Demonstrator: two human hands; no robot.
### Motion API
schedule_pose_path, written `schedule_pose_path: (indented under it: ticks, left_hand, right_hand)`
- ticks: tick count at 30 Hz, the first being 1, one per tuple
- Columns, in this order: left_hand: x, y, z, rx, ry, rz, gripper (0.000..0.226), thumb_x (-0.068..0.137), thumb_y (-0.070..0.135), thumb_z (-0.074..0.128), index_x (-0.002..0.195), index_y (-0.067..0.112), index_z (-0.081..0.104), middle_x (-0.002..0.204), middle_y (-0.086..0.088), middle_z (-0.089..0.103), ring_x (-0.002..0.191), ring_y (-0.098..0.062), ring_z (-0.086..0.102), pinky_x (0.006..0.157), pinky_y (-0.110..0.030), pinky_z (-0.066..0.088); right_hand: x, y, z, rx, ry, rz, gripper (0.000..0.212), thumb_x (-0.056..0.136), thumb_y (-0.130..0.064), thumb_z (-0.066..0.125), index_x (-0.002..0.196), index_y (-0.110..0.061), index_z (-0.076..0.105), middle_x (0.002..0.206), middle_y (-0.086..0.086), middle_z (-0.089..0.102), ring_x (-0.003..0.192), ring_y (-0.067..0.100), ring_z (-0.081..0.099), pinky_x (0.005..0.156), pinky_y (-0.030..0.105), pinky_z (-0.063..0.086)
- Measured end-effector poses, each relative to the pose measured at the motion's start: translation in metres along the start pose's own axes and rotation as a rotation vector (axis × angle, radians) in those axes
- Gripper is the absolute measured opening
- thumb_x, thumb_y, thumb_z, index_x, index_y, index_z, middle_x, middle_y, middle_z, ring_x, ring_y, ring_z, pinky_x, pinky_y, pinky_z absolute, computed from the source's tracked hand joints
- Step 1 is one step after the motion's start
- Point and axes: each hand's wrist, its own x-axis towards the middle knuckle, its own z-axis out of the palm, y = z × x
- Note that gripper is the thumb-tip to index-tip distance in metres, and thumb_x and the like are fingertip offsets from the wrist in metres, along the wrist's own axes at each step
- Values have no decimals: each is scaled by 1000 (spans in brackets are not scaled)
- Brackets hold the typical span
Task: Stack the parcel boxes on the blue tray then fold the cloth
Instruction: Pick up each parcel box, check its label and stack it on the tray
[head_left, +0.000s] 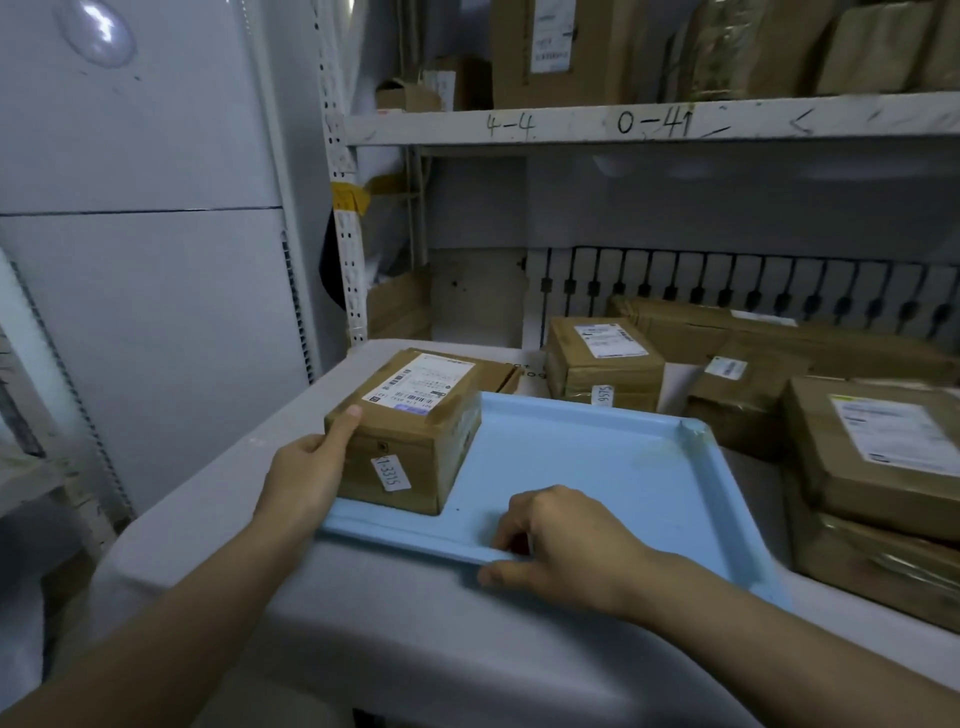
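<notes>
Fingers of my left hand (306, 478) lie straight against the left side of a parcel box (410, 431), thumb pointing up along its near corner. Box sits in the near-left corner of the blue tray (613, 467), label up, tag "1-3315" on its front. My right hand (561, 545) pinches the tray's near rim, fingers curled over the edge, thumb beneath. Tray rests on the table (363, 623), which is draped in a pale cloth. More parcel boxes (605, 364) lie behind and right of the tray. Shelf (649, 122) above reads "4-4".
</notes>
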Motion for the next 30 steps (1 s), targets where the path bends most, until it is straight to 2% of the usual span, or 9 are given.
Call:
schedule_pose_path:
  ticks: [4, 7, 10, 15, 19, 21, 26, 28, 30]
  left_hand:
    - [3, -1, 10, 93, 32, 8, 79, 64, 91, 36, 94, 24, 65, 102, -2, 68, 101, -29, 62, 104, -53, 41]
    - [2, 0, 12, 116, 50, -9, 85, 55, 94, 32, 94, 25, 64, 103, -3, 68, 102, -31, 61, 105, -54, 40]
    - [-1, 0, 13, 101, 48, -16, 85, 52, 95, 32, 92, 27, 63, 104, -3, 69, 103, -31, 62, 106, -54, 39]
    - [5, -5, 9, 74, 59, -34, 82, 53, 96, 30, 85, 28, 62, 103, -3, 71, 103, -30, 62, 107, -54, 38]
    - [1, -1, 12, 240, 215, -4, 81, 77, 84, 31, 126, 24, 57, 135, -11, 56, 128, -36, 44, 114, -55, 25]
    - [-14, 12, 22, 303, 376, 211, 66, 92, 64, 40, 142, 21, 44, 150, -10, 37, 141, -31, 24, 117, -46, 12]
    - [-54, 61, 75, 205, 278, 841, 52, 85, 54, 46, 124, 21, 54, 134, 3, 39, 128, -13, 30, 106, -26, 20]
    - [-57, 80, 110, 127, 131, 868, 42, 88, 48, 50, 119, 21, 55, 125, 8, 39, 124, -9, 34, 104, -23, 25]
    - [-54, 98, 150, 58, -41, 695, 37, 92, 42, 55, 121, 20, 54, 123, 8, 42, 121, -10, 39, 100, -23, 31]
  right_hand:
    - [-1, 9, 3, 115, 26, 46, 47, 80, -61, 68, 108, -23, 73, 101, -5, 68, 91, 14, 60, 83, 37, 53]
    - [8, 6, -1, 483, 29, 155, 75, 81, -66, 62, 143, -25, 48, 134, -5, 57, 113, 12, 56, 97, 30, 48]
    - [29, -4, -8, 861, 69, 196, 60, 96, -50, 54, 149, -29, 36, 144, -8, 47, 131, 13, 45, 103, 26, 36]
    - [56, -22, -6, 1025, -3, 153, 47, 103, -29, 47, 149, -31, 38, 143, -8, 51, 115, 5, 45, 98, 20, 32]
    - [58, -14, -5, 1007, -17, 165, 46, 102, -29, 50, 147, -32, 40, 136, -13, 50, 120, 8, 46, 109, 27, 37]
    - [55, -3, -7, 964, -2, 206, 46, 100, -36, 52, 145, -29, 43, 140, -8, 50, 123, 12, 48, 110, 34, 40]
    - [56, 49, -28, 908, 363, 420, 45, 97, -36, 57, 137, -16, 53, 130, 1, 58, 115, 18, 56, 98, 32, 46]
    - [56, 76, -42, 903, 541, 504, 39, 96, -32, 57, 130, -13, 58, 123, 2, 63, 112, 18, 57, 92, 30, 44]
    - [56, 105, -56, 862, 678, 563, 35, 95, -27, 55, 126, -10, 59, 118, 4, 65, 107, 20, 59, 84, 30, 44]
